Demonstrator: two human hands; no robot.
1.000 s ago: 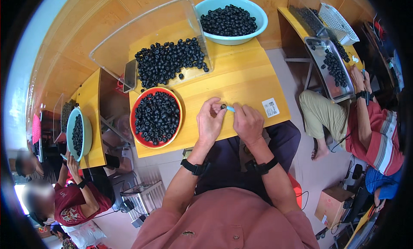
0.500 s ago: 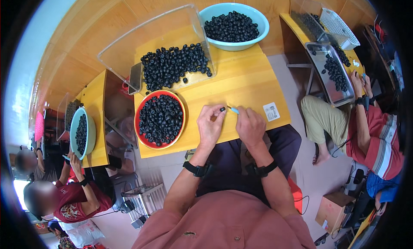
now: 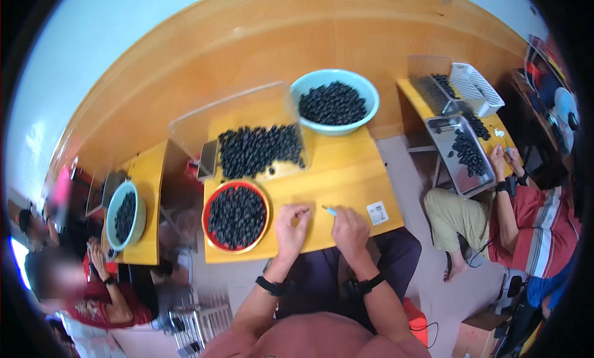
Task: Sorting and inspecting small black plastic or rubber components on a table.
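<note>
My left hand (image 3: 291,230) hovers over the near edge of the yellow wooden table (image 3: 337,166), thumb and forefinger pinched together. Blur hides whatever may be between them. In my right hand (image 3: 351,230) is a slim blue-handled tool (image 3: 331,211), its tip pointing left toward the other hand. A red bowl with a pale rim (image 3: 267,217) stands left of my left hand, full of small round black bead-like pieces (image 3: 237,217). More such pieces (image 3: 258,149) are spread behind it in a clear tray (image 3: 176,130).
A light blue basin (image 3: 340,128) of black pieces stands at the table's back. A white label (image 3: 377,213) lies at right. Co-workers sit at side tables, with a metal tray (image 3: 475,186) on the right and another basin (image 3: 140,221) on the left.
The view has tilted up, so table and hands appear lower. A black bead-like piece showed at my left fingertips before; now I cannot make it out. The tool stays in my right hand.
</note>
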